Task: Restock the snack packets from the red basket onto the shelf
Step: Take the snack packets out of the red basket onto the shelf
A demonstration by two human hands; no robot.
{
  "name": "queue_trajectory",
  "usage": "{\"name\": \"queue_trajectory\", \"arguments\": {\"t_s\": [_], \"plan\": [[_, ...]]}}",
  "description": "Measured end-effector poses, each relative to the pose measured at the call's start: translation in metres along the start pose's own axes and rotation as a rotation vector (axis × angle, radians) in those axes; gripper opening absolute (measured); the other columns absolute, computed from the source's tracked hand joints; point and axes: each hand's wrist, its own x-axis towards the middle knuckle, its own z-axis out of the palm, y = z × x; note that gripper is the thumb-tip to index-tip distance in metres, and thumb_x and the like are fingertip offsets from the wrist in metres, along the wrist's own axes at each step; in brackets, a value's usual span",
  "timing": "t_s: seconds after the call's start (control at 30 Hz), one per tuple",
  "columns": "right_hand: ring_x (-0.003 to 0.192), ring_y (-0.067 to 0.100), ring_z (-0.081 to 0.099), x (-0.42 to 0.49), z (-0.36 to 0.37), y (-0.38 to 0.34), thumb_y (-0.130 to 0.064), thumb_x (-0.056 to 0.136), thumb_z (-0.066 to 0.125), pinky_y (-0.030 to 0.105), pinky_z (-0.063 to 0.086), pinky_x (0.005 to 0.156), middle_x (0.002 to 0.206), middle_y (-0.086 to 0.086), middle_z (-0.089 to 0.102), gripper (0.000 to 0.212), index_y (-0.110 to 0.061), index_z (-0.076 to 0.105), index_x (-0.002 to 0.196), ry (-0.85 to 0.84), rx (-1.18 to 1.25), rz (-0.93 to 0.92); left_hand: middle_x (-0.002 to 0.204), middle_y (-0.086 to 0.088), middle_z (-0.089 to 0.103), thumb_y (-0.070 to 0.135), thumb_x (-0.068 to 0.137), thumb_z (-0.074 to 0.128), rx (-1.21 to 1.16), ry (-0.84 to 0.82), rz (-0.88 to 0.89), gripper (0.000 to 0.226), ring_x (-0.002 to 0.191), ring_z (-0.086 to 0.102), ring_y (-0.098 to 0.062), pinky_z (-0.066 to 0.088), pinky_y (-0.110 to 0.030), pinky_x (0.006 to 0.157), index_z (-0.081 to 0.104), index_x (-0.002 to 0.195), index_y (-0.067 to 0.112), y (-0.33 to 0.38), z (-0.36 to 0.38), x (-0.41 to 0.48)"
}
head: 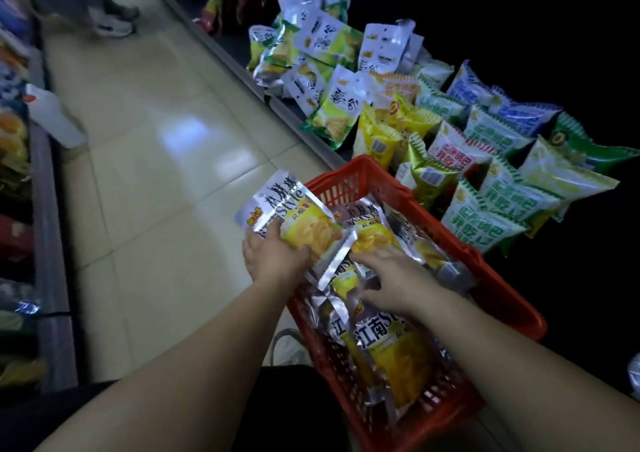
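— Down by the shelf edge, how many packets are left in the red basket (498, 275)?

— At least four silver-and-yellow snack packets (388, 351) lie inside, overlapping; the exact count is hidden. A fifth, the lifted packet (294, 216), is over the basket's left rim.

— Who has it?

— The left hand (273, 257) grips its lower end, thumb on the front. The right hand (391, 278) lies flat with fingers spread on the packets in the basket; whether it grasps one I cannot tell.

— Any writing?

— "Style" after Chinese characters, "江南" on the nearest. The shelf (304, 119) holds green, blue, yellow and white bags (498, 205), too many and too overlapped to count.
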Motion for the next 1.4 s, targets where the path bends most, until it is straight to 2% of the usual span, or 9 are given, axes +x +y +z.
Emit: {"name": "queue_trajectory", "arguments": {"t_s": [0.13,0.23,0.4,0.5,0.73,1.07,1.17,1.3,1.4], "plan": [[0.105,0.018,0.06,0.004,0.006,-0.002,-0.035,0.095,0.062,0.032,0.043,0.078,0.107,-0.012,0.066,0.008,-0.036,0.066,0.102,0.066,-0.066,0.059,0.156,-0.013,0.036,0.026,0.083,0.068,-0.111,0.011,0.06,0.066,0.148,0.027,-0.033,0.027,-0.042,0.122,0.05,0.147,0.024,-0.007,0.006,0.016],[0.098,0.019,0.061,0.008,0.001,0.004,-0.032,0.096,0.061,0.033,0.042,0.076,0.092,-0.015,0.059,0.008,-0.03,0.06,0.089,0.244,0.03,0.103,0.16,-0.01,0.03,0.021,0.085,0.066,-0.082,0.109,0.129,0.067,0.147,0.029,-0.031,0.028,-0.039,0.12,0.046,0.149,0.021,-0.011,0.008,0.016],[0.135,0.026,0.042,0.026,-0.007,0.017,-0.032,0.093,0.066,0.042,0.038,0.105,0.135,-0.001,0.054,0.004,-0.03,0.063,0.093,0.384,-0.008,0.125,0.169,-0.017,0.004,0.031,0.084,0.068,0.165,0.063,0.079,0.08,0.155,0.007,-0.036,0.019,-0.046,0.125,0.029,0.154,0.031,-0.017,-0.012,0.053],[0.152,0.028,0.013,0.031,-0.007,0.03,-0.033,0.095,0.065,0.047,0.023,0.119,0.163,0.009,0.027,0.005,-0.029,0.062,0.094,0.379,-0.025,0.197,0.146,-0.016,0.043,0.024,0.081,0.068,0.171,0.073,0.141,0.066,0.141,0.035,-0.037,0.032,-0.042,0.117,0.047,0.143,0.023,-0.017,-0.018,0.069],[0.141,0.023,0.025,0.023,-0.005,0.046,-0.027,0.095,0.066,0.042,0.037,0.107,0.148,0.002,0.043,0.006,-0.022,0.063,0.095,0.391,0.053,0.123,0.103,0.004,0.065,0.001,0.091,0.053,-0.147,0.073,0.249,0.026,0.092,0.059,-0.021,0.044,-0.029,0.075,0.064,0.099,0.024,0.004,0.002,0.029],[0.105,0.026,0.054,0.018,-0.009,0.053,-0.035,0.094,0.066,0.041,0.05,0.087,0.108,-0.005,0.05,0.013,-0.033,0.054,0.088,0.264,0.117,0.177,0.112,-0.016,0.072,0.004,0.092,0.071,-0.591,-0.317,0.06,0.035,0.063,0.064,-0.019,0.052,-0.026,0.049,0.064,0.122,0.02,0.017,0.012,-0.008],[0.09,0.025,0.058,0.018,-0.006,0.052,-0.037,0.096,0.063,0.043,0.054,0.076,0.11,-0.004,0.043,0.011,-0.034,0.053,0.092,0.214,0.152,0.175,0.139,-0.009,0.062,0.001,0.094,0.064,-0.411,-0.405,0.122,0.049,0.071,0.068,-0.015,0.059,-0.027,0.057,0.058,0.14,0.017,0.012,0.024,-0.013],[0.098,0.025,0.059,0.013,-0.003,0.053,-0.037,0.094,0.063,0.042,0.053,0.078,0.111,-0.008,0.056,0.009,-0.034,0.054,0.093,0.281,0.117,0.157,0.118,-0.005,0.068,0.011,0.101,0.051,-0.194,-0.29,0.129,0.032,0.077,0.07,-0.019,0.057,-0.028,0.052,0.058,0.13,0.021,0.005,0.042,-0.035],[0.081,0.022,0.056,0.01,0.0,0.053,-0.034,0.099,0.058,0.037,0.047,0.06,0.082,-0.009,0.06,0.012,-0.033,0.051,0.09,0.333,0.084,0.137,0.121,-0.008,0.06,0.034,0.1,0.051,-0.237,-0.264,0.019,0.025,0.096,0.066,-0.027,0.059,-0.041,0.081,0.052,0.124,0.025,0.004,0.052,-0.041]]}}
